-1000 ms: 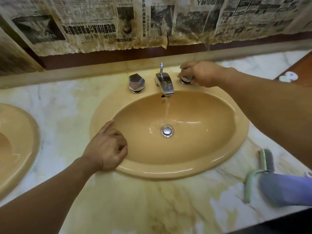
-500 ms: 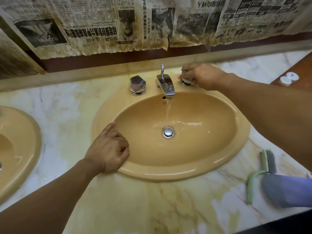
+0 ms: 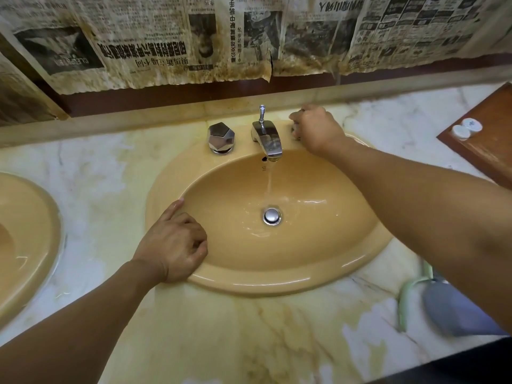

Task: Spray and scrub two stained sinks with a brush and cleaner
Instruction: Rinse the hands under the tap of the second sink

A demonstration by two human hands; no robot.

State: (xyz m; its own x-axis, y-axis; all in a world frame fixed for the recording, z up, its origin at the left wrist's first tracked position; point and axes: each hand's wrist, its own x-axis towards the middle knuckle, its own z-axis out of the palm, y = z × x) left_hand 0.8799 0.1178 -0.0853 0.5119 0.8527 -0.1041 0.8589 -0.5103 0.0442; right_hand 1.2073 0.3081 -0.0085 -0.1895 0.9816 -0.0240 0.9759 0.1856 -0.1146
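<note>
A tan oval sink (image 3: 327, 261) fills the middle of the view, with water running from its chrome faucet (image 3: 266, 139) toward the drain (image 3: 272, 216). My right hand (image 3: 315, 128) grips the right tap knob, which it almost hides. My left hand (image 3: 173, 245) rests on the sink's left rim, index finger stretched along the rim, other fingers curled, holding nothing. The left tap knob (image 3: 221, 138) is free. A green-handled brush (image 3: 407, 297) lies on the counter at the lower right, partly behind my right arm. The second tan sink (image 3: 41, 245) shows at the left edge.
The marble counter (image 3: 221, 328) is stained yellow. A bluish-grey object (image 3: 454, 311) lies beside the brush. A wooden tray (image 3: 487, 139) with two white caps (image 3: 466, 128) sits at the right. Stained newspaper (image 3: 166, 45) covers the wall behind.
The view has shifted slightly. The water stream has grown fuller and spreads more over the basin floor. Both hands have stayed at their places.
</note>
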